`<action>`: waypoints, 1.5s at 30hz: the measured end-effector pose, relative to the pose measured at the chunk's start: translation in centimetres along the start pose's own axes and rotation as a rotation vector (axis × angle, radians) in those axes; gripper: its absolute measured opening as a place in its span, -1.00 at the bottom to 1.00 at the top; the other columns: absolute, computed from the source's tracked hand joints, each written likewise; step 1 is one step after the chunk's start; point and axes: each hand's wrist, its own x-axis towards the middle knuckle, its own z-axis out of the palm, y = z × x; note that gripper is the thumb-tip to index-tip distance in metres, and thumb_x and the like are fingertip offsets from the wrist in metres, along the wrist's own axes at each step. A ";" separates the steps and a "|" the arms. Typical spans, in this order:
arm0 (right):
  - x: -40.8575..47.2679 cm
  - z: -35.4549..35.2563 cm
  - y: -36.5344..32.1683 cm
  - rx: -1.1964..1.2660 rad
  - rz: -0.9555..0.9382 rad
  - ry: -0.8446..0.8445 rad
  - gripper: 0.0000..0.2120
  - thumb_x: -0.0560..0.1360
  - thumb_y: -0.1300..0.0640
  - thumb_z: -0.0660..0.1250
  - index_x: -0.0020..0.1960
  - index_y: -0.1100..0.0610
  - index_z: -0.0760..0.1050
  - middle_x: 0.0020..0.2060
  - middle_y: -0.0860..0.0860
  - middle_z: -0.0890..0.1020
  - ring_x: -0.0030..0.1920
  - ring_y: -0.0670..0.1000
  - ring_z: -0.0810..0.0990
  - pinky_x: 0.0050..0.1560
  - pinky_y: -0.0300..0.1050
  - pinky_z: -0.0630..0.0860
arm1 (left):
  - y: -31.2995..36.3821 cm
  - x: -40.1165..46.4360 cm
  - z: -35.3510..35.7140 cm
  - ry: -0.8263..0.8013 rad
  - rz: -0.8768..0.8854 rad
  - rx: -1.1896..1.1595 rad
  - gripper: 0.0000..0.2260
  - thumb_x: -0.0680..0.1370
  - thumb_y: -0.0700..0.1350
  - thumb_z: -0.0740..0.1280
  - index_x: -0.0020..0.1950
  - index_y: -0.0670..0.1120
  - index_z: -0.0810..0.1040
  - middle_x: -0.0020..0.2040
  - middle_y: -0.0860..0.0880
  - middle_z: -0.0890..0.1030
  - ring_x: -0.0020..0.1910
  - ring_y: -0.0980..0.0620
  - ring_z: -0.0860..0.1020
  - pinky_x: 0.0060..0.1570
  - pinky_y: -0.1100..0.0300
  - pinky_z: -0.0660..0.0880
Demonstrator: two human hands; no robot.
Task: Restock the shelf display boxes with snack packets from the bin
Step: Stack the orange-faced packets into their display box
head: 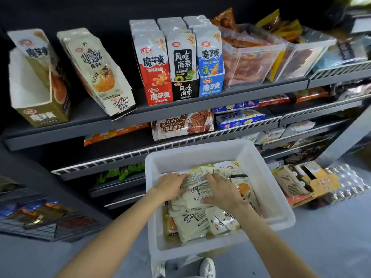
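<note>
Both down in the bin (259,189): left hand (169,186) and right hand (218,190) laid on the loose packets (198,217), fingers spread flat, nothing gripped yet. Olive box (40,81) on the shelf (80,121) nearly empty; restocking looks barely begun.

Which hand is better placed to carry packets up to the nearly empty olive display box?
Left, probably: the left hand is in the bin on the side nearer the olive display box at far left.
</note>
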 end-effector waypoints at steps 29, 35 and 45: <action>0.4 -10.4 -3.3 1.318 -0.023 0.386 -0.93 0.56 0.21 0.26 0.00 0.07 0.48 -0.13 -0.04 0.70 -0.11 -0.03 0.68 -0.16 -0.17 0.59 | -1.7 -9.5 -10.5 0.551 -0.143 -0.938 -0.43 0.34 -0.22 0.54 0.23 0.12 0.41 0.02 0.18 0.57 -0.06 0.26 0.57 -0.22 0.40 0.49; 4.7 -15.3 -7.8 1.241 -0.177 0.425 -0.84 0.52 0.30 0.31 -0.07 0.04 0.47 -0.10 -0.02 0.65 -0.04 0.03 0.62 0.04 0.03 0.55 | -5.6 -13.9 -18.1 1.045 -0.135 -0.847 -0.63 0.38 -0.14 0.52 0.02 0.20 0.46 -0.13 0.21 0.61 -0.17 0.33 0.59 -0.21 0.42 0.49; 10.1 -23.8 -15.4 1.366 -0.314 0.531 -0.94 0.52 0.19 0.34 -0.03 0.07 0.48 -0.11 -0.01 0.68 -0.17 0.02 0.64 -0.24 -0.13 0.53 | -9.9 -14.2 -28.2 1.465 -0.045 -0.959 -0.84 0.49 -0.17 0.42 0.06 -0.13 0.57 -0.10 0.10 0.66 -0.14 0.20 0.64 -0.13 0.25 0.57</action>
